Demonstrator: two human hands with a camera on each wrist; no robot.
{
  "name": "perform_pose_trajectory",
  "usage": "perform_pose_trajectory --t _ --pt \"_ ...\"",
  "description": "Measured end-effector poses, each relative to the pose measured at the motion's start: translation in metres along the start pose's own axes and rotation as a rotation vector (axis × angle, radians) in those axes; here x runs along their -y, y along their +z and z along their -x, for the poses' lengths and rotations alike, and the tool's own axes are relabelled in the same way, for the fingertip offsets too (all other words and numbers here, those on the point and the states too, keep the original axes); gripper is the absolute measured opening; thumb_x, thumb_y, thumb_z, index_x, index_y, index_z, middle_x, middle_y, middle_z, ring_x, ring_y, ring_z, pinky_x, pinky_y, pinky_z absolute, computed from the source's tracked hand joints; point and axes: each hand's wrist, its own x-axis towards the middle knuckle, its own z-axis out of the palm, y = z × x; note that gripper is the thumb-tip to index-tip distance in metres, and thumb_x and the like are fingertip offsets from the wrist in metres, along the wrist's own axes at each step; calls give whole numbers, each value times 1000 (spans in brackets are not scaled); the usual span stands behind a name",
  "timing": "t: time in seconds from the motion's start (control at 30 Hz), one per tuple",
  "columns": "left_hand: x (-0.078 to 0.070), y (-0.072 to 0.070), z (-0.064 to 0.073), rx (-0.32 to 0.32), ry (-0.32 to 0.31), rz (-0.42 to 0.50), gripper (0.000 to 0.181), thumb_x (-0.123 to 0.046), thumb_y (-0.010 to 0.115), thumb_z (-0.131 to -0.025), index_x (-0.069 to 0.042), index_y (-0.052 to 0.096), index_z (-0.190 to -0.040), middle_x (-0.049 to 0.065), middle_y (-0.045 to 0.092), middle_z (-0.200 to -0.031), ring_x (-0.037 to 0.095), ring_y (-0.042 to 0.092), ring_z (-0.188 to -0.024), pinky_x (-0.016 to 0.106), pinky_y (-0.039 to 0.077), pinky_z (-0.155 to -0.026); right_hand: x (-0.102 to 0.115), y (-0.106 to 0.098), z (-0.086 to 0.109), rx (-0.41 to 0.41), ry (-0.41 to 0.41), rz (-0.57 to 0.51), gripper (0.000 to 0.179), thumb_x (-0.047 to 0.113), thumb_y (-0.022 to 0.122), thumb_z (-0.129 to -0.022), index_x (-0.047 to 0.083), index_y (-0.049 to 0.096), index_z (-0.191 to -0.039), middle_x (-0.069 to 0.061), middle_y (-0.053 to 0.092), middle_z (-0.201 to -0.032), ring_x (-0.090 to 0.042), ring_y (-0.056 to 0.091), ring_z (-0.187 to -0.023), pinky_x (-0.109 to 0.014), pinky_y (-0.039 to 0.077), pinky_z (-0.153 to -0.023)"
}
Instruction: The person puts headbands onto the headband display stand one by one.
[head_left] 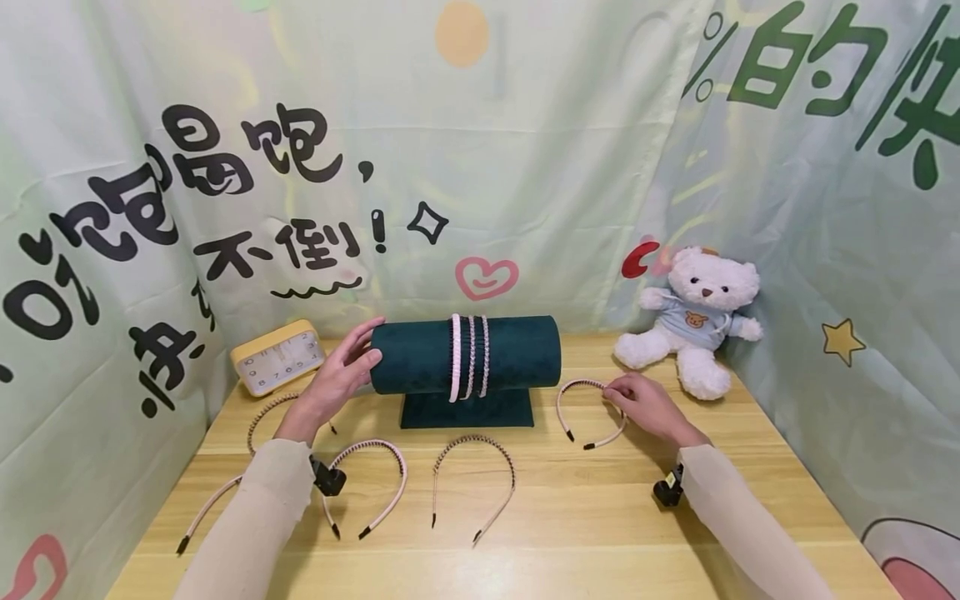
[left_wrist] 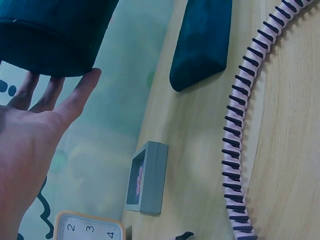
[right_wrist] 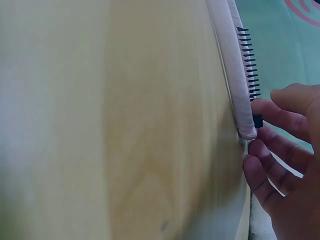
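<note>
A dark green velvet headband display roll on a flat base carries several headbands round its middle. My left hand touches the roll's left end. In the left wrist view its fingers reach out straight to that end. On the right, a pale pink headband with black comb teeth lies on the table, its dark tips toward me. My right hand is at its right side. In the right wrist view the fingertips touch the headband, with the thumb standing off it.
Several more headbands lie on the table, including a thin beaded one in front and a pink one by my left wrist. A yellow clock stands back left, a grey box near it. A white teddy bear sits back right.
</note>
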Motion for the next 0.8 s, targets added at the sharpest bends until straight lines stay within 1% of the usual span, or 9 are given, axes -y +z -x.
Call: perform_pose_trajectory --t 0.23,0.3,0.37,0.47,0.53,0.6,0.67,0.8 --pt "1 1 0 -4 1 -4 61 -25 53 -116 -32 30 -172 14 5 -183 46 19 -164 79 20 -126 1 -4 7 -1 8 33 22 19 67 -110 7 84 -104 -9 75 -105 -22 66 -94 -40 53 -81" --pt "1 1 0 -4 4 -3 61 -25 52 -116 -32 30 -172 15 5 -183 46 18 -165 79 20 -126 2 -5 7 -5 -1 41 21 18 67 -109 7 84 -102 -9 75 -103 -24 68 -94 -42 54 -82" --pt "1 0 0 -6 4 -2 61 -25 52 -116 -32 30 -172 14 5 -183 46 18 -165 79 20 -127 3 -5 6 -9 -29 45 19 16 68 -108 7 83 -102 -11 76 -104 -29 70 -97 -47 56 -84" --pt "0 0 0 -2 3 -1 61 -25 53 -116 -32 30 -172 13 5 -183 45 19 -164 78 20 -127 4 -3 3 3 -87 39 17 14 69 -107 4 84 -107 -18 78 -116 -40 72 -110 -58 57 -95" --pt "0 1 0 2 0 1 61 -26 53 -116 -32 30 -172 13 5 -183 45 19 -164 78 21 -127 3 -1 0 26 -126 36 18 13 69 -107 3 84 -111 -24 76 -126 -46 69 -121 -63 54 -104" --pt "0 1 0 2 -2 2 61 -26 53 -116 -33 31 -172 13 5 -183 45 19 -164 78 21 -127 3 1 -2 57 -146 26 19 11 68 -107 1 83 -115 -28 72 -135 -50 66 -129 -66 51 -109" --pt "1 1 0 0 -2 2 61 -26 53 -116 -33 31 -172 13 4 -183 44 18 -165 77 21 -127 4 2 -4 83 -154 23 21 11 68 -108 1 83 -118 -29 71 -138 -50 64 -132 -67 50 -111" --pt "1 0 0 -3 -2 4 61 -25 53 -116 -33 31 -172 13 3 -184 45 17 -165 77 21 -127 6 2 -5 101 -145 20 23 10 67 -108 -1 81 -123 -26 72 -136 -48 65 -130 -65 52 -108"
